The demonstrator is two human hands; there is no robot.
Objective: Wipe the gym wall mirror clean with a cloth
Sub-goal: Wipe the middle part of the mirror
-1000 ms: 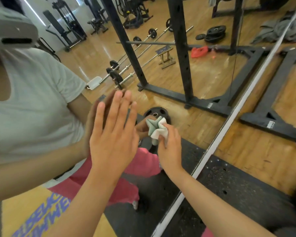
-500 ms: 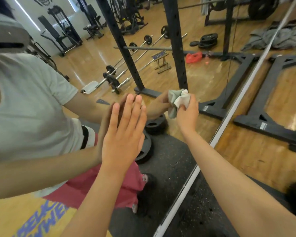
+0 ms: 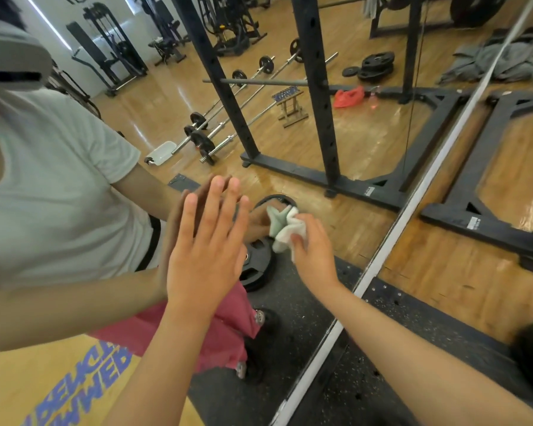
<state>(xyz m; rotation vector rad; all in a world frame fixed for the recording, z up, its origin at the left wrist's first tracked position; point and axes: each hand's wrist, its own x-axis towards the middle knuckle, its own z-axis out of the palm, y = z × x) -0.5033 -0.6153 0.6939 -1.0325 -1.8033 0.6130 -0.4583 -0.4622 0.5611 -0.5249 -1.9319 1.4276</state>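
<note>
The right hand point(image 3: 313, 256) pinches a bunched white cloth point(image 3: 285, 232). Its fingers curl round the wad, which presses on the mirror point(image 3: 366, 142) just ahead of the grip. Left of the grip, the left hand point(image 3: 203, 253) lies flat on the glass with fingers straight, holding nothing. To wipe well, I judge the wad should spread flatter so more cloth meets the glass. Pressure should be even, with overlapping strokes toward the pale frame strip point(image 3: 410, 207) right of the grip. The bracing palm may leave prints, so that patch wants a pass too.
</note>
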